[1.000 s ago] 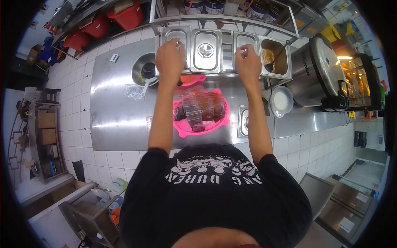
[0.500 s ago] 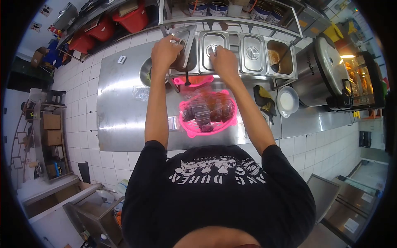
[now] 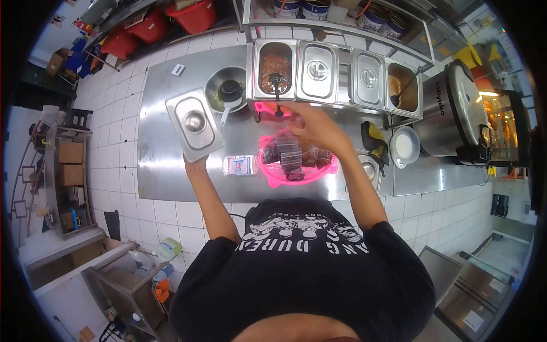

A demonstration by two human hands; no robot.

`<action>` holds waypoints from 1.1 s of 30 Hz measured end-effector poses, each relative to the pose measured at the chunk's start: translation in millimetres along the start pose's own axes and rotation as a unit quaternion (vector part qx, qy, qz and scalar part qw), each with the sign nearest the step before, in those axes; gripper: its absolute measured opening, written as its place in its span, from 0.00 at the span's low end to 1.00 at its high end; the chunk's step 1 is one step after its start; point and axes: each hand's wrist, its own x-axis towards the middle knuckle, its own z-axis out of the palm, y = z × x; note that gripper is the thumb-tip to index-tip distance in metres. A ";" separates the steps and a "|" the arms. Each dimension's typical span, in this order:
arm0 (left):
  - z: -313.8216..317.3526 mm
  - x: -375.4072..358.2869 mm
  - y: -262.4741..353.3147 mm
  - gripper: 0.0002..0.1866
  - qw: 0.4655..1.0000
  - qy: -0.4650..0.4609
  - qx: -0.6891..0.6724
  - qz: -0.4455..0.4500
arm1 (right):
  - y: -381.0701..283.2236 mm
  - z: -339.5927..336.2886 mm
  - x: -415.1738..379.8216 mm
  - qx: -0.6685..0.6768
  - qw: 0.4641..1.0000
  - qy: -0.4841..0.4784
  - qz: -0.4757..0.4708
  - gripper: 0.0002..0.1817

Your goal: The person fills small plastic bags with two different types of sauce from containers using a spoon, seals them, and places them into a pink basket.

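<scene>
The lid (image 3: 181,121), now off, is held at ten o'clock by the left hand (image 3: 197,162), finger spread hidden; the pan (image 3: 257,68) at twelve lies accessible. The half-curled right hand (image 3: 312,124) is by the ladle (image 3: 277,94), grip unclear.

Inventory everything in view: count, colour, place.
Table: 1, silver, centre
Pans: 4, silver, row; middle two lidded
Ladles: 2, black, end pans
Held lid: 1, silver, left grip
Mixing bowl: 1, silver, left of pans
Basket: 1, pink, near pans
Pink object: 1, pink, partly under pans
Wrapped packets: several, dark, in basket
Spare lid: 1, silver, right of basket
Flat packet: 1, multicoloured, left of basket
Cloth-like item: 1, black and yellow, right of basket
Cooker: 1, silver, right
White bowl: 1, white, beside cooker
Tubs: 3, red, upper left
Background clutter: uncounted, mixed colours, edges
Left grip: 1, bare, beneath held lid
Right grip: 1, bare, near basket
</scene>
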 end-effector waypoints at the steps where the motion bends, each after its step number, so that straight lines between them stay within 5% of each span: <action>1: -9.0 -10.9 0.3 0.20 0.976 0.048 -0.204 -0.064 | 8.4 12.6 4.9 -0.003 0.998 0.037 -0.049 0.22; 3: 0.0 -38.3 14.4 0.21 0.958 0.097 -0.260 -0.075 | 13.3 21.8 10.0 -0.001 0.993 0.068 -0.093 0.23; 4: -47.6 -29.8 -9.1 0.22 0.958 0.008 -0.283 -0.050 | 11.1 19.1 10.4 0.023 0.993 0.099 -0.058 0.21; 5: -67.1 -31.5 -18.4 0.22 0.962 0.020 -0.271 -0.036 | 9.9 20.1 7.5 0.047 0.990 0.128 -0.023 0.20; 9: -113.7 -34.4 -39.5 0.22 0.959 0.125 -0.242 -0.073 | 18.2 41.1 -16.1 0.005 0.996 0.059 0.073 0.16; 11: -127.5 -42.6 -37.5 0.22 0.964 0.146 -0.208 -0.083 | 55.3 91.4 -25.0 -0.011 0.988 -0.125 0.088 0.14; 13: -133.1 -43.3 -28.3 0.28 0.964 0.137 -0.174 -0.150 | 85.2 159.0 -25.0 -0.032 0.988 -0.146 -0.048 0.17; 15: -139.7 -49.5 -20.0 0.30 0.961 0.135 -0.155 -0.186 | 72.9 206.7 -21.6 -0.111 0.987 -0.075 -0.089 0.19; 21: -187.2 -48.4 -8.9 0.34 0.973 0.071 -0.075 -0.208 | 76.1 264.7 7.5 -0.285 0.954 -0.084 0.039 0.18; 23: -172.7 -62.2 13.7 0.36 0.936 0.124 0.267 -0.193 | 78.6 262.3 14.5 -0.281 0.954 -0.101 0.006 0.17; 25: -172.3 -63.0 18.8 0.32 0.918 0.143 0.314 -0.197 | 77.9 256.4 14.3 -0.276 0.953 -0.119 -0.026 0.17; 27: -178.0 -63.9 14.3 0.27 0.733 0.120 0.669 0.002 | 73.5 250.3 10.3 -0.168 0.978 -0.045 -0.117 0.13; 28: -147.4 -73.0 19.7 0.25 0.734 0.121 0.663 0.087 | 70.2 248.9 6.2 -0.169 0.978 -0.046 -0.117 0.13; 31: -68.8 -90.4 8.3 0.32 0.799 -0.048 0.593 0.091 | 70.9 252.6 -6.4 -0.160 0.987 0.002 -0.014 0.11; 33: -37.9 -100.8 -28.5 0.38 0.749 -0.162 0.627 0.140 | 87.9 264.3 -5.8 -0.171 0.977 -0.109 0.061 0.12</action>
